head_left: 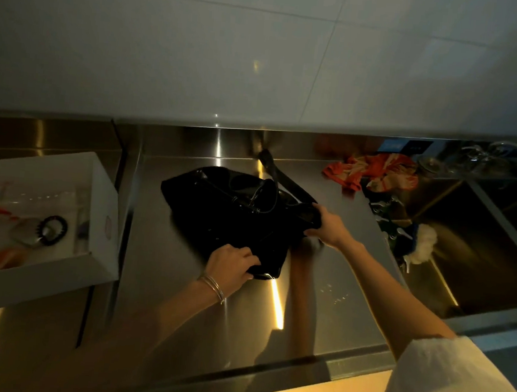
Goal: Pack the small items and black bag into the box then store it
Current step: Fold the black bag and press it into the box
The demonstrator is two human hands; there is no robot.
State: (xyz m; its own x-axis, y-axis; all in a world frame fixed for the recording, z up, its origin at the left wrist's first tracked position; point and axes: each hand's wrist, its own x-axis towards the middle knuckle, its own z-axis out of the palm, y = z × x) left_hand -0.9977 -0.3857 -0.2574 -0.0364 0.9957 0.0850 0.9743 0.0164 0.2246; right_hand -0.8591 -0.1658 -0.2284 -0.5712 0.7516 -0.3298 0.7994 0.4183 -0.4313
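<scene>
A black bag point(227, 212) lies flat in the middle of the steel counter point(331, 283), its strap trailing toward the back wall. My left hand point(232, 264) grips the bag's near corner. My right hand point(328, 222) grips its right end. An open white box point(107, 189) sits at the left, raised above the counter's left part. Inside it lie a black hair tie point(54, 229), clear plastic packets and an orange item.
An orange patterned cloth point(375, 173) lies at the back right of the counter. Right of it a steel sink point(478, 246) holds a white and blue fluffy thing point(421, 244) on its rim. A white tiled wall rises behind.
</scene>
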